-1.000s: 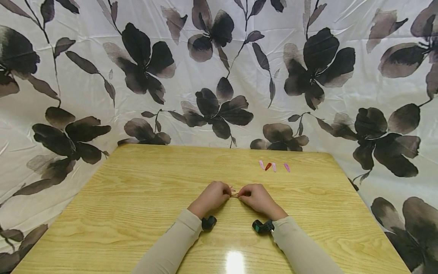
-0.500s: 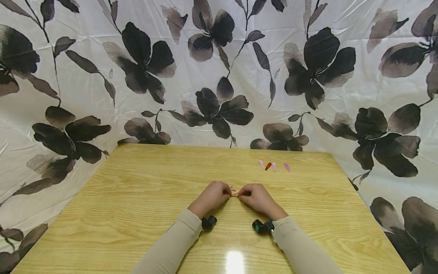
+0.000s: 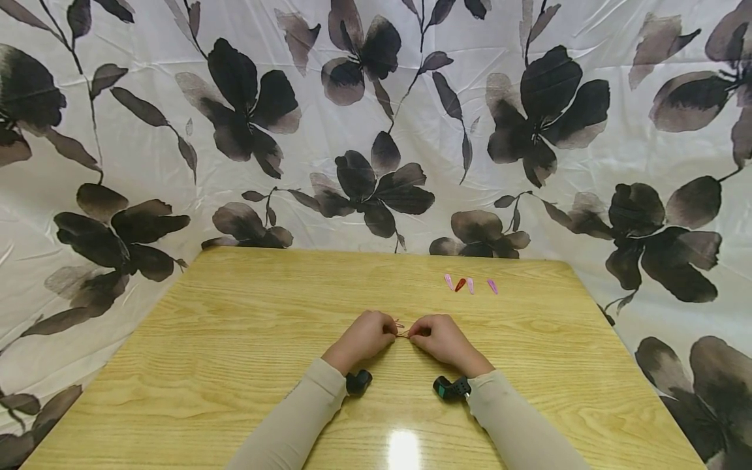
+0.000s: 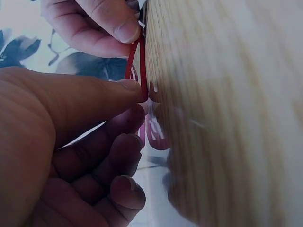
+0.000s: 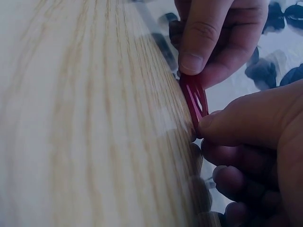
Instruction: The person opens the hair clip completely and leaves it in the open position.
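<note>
Near the middle of the table, a red snap hair clip (image 4: 144,68) is held between both hands, just over the wood. My left hand (image 3: 369,334) pinches one end between thumb and fingers. The other end is pinched by my right hand (image 3: 442,338). Seen from the left wrist, the clip's two strips spread apart in a narrow V. The right wrist view shows the red clip (image 5: 193,101) from the other side, its ends covered by the fingertips. Just past the left fingertips, a pink hair clip (image 3: 400,324) shows partly.
Farther back on the wooden table (image 3: 264,300) lie several more snap clips: a light pink clip (image 3: 449,281), a red clip (image 3: 461,285), another light pink clip (image 3: 470,286) and a purple-pink clip (image 3: 492,286). A floral cloth (image 3: 364,130) hangs behind the table.
</note>
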{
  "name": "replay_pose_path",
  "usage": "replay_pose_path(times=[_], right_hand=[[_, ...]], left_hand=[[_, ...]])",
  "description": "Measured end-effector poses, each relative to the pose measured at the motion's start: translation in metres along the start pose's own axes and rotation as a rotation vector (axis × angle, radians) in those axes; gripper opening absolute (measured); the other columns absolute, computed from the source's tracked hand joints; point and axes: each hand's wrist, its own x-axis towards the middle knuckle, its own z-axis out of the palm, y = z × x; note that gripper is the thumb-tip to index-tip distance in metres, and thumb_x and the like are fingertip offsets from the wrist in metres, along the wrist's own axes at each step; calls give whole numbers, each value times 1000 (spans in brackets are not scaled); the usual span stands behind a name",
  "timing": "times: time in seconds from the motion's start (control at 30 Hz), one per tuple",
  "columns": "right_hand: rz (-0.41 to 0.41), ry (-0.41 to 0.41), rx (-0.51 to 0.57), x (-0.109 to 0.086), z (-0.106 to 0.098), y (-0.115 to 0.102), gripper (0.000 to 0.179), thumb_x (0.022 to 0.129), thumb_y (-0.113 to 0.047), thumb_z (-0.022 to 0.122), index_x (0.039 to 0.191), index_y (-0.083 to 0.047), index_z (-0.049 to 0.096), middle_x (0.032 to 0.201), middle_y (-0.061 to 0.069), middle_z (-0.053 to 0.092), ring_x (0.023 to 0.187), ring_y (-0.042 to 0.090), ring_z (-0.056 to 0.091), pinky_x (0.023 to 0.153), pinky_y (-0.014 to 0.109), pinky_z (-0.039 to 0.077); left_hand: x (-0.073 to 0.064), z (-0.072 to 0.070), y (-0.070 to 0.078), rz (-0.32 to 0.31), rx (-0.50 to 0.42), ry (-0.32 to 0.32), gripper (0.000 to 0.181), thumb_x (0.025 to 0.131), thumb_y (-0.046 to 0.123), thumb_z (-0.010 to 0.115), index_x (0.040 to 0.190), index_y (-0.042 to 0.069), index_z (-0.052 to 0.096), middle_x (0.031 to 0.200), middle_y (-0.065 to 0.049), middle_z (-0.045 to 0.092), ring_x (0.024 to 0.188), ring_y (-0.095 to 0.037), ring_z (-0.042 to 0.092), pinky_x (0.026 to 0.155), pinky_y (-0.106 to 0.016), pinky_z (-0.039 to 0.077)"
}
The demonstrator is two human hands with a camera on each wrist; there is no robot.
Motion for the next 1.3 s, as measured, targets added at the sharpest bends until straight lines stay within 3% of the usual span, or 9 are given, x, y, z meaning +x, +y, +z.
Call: replay_pose_path(times=[0.3, 0.6, 0.93, 1.3], right_hand=[[2, 11, 4, 0, -2, 3, 5, 87, -17, 70, 87, -20, 74, 90, -6, 71, 79, 6, 61, 73, 27, 50], [-25, 20, 39, 3, -14, 3, 5, 89, -19, 69, 90, -20, 75, 91, -6, 71, 79, 6, 61, 72, 26, 50], [-8, 110, -9, 11, -47, 8, 12, 90, -16, 69, 101, -13, 73, 88, -3, 69, 80, 11, 60, 74, 32, 50], [52, 220, -19, 10, -66, 28, 24, 89, -17, 69, 112, -8, 70, 100, 4, 71, 90, 21, 64, 78, 40, 52]], left_hand=[[3, 1, 1, 23, -1, 8, 9, 91, 14, 66, 90, 9, 74, 94, -4, 72, 84, -14, 64, 75, -29, 52], [12, -4, 11, -2, -52, -20, 15, 95, 22, 62, 93, 13, 74, 91, 1, 71, 82, -11, 63, 76, -30, 52], [43, -18, 29, 28, -31, -11, 16, 95, 24, 61, 96, 12, 73, 86, 3, 67, 76, -10, 58, 71, -26, 49], [75, -7, 46, 64, 14, 3, 20, 95, 23, 61, 105, 10, 71, 95, -3, 70, 83, -14, 62, 74, -28, 50]])
